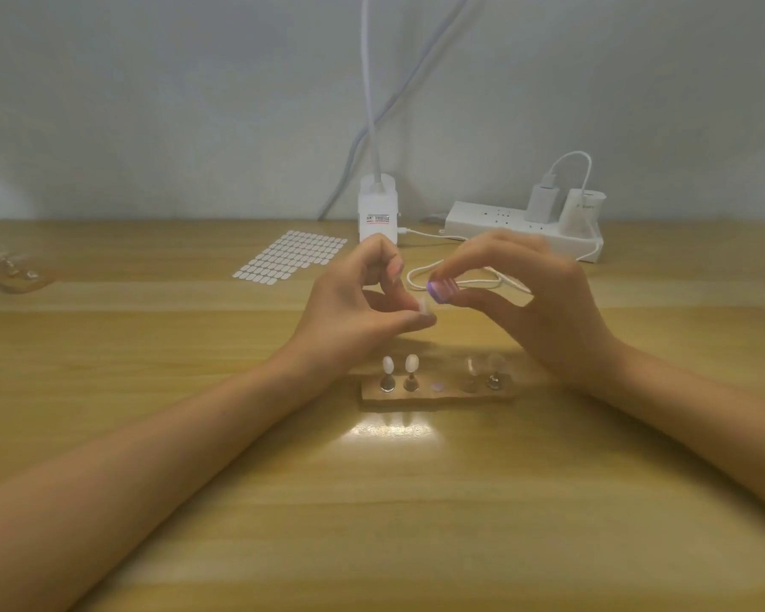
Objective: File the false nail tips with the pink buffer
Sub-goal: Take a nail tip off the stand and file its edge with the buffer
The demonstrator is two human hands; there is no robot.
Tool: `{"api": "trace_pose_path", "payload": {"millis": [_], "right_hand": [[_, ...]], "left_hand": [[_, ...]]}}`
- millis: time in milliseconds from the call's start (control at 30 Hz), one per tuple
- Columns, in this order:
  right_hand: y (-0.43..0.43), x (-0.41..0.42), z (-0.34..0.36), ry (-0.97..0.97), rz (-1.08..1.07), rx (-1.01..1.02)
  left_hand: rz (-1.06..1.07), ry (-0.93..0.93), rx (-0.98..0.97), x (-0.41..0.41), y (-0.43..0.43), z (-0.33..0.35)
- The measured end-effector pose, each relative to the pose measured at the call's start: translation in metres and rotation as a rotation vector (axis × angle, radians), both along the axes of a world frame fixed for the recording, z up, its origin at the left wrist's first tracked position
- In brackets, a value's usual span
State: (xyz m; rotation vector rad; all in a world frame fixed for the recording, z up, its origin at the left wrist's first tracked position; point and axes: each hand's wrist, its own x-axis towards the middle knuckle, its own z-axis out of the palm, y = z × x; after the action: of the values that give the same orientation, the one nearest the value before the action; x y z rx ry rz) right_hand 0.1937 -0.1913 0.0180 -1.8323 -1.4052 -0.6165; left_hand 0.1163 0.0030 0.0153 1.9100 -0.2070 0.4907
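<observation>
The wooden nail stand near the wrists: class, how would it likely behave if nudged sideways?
The wooden nail stand looks low and flat, so it would probably slide rather than tip. The white nail tips sit high on thin pegs and might wobble or drop off. It looks small, so likely light.

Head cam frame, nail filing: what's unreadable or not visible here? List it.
- Contact between pink buffer and nail tip: both motion-blurred in the head view, so touching or apart is unclear.
- Right hand: fingers smeared by motion, and they cover most of the buffer.
- Left hand: its fingers hide most of the tip.
- Two right-hand tips on the stand: blurred.
- Tray at the left edge: cut off, contents too blurred.
- Label on the white lamp base: too small.
</observation>
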Motion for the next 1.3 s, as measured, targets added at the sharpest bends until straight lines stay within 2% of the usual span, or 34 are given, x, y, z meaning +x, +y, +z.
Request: {"api": "trace_pose_path", "payload": {"millis": [67, 200, 300, 433, 533, 667, 767, 867, 1133, 1300], "right_hand": [[0.005, -0.003, -0.003, -0.057, -0.020, -0.047], [-0.001, 0.003, 0.000, 0.041, -0.030, 0.004], [0.004, -0.001, -0.003, -0.067, -0.023, -0.041], [0.001, 0.004, -0.003, 0.056, -0.005, -0.019], [0.002, -0.001, -0.005, -0.052, -0.022, -0.029], [0.001, 0.003, -0.005, 0.007, 0.001, -0.042], [-0.002, 0.005, -0.006, -0.047, -0.049, -0.031], [0.001, 0.006, -0.008, 0.058, -0.040, -0.051], [0.003, 0.003, -0.006, 0.099, -0.138, 0.042], [0.004, -0.002, -0.004, 0.073, -0.111, 0.026]], "left_hand": [[-0.004, 0.009, 0.000, 0.000, 0.001, 0.000], [0.003, 0.022, -0.010, -0.002, -0.001, 0.000], [0.001, 0.024, -0.013, -0.001, 0.000, 0.001], [0.006, 0.014, 0.003, -0.002, -0.001, 0.000], [-0.001, -0.004, 0.022, -0.002, -0.001, 0.001], [0.001, -0.005, 0.015, -0.001, 0.000, -0.001], [0.001, -0.027, 0.019, -0.002, -0.002, 0.000], [-0.027, -0.029, 0.013, -0.002, -0.001, 0.000], [-0.137, 0.026, -0.162, -0.001, 0.003, 0.002], [-0.177, 0.037, -0.188, -0.002, 0.003, 0.004]]}}
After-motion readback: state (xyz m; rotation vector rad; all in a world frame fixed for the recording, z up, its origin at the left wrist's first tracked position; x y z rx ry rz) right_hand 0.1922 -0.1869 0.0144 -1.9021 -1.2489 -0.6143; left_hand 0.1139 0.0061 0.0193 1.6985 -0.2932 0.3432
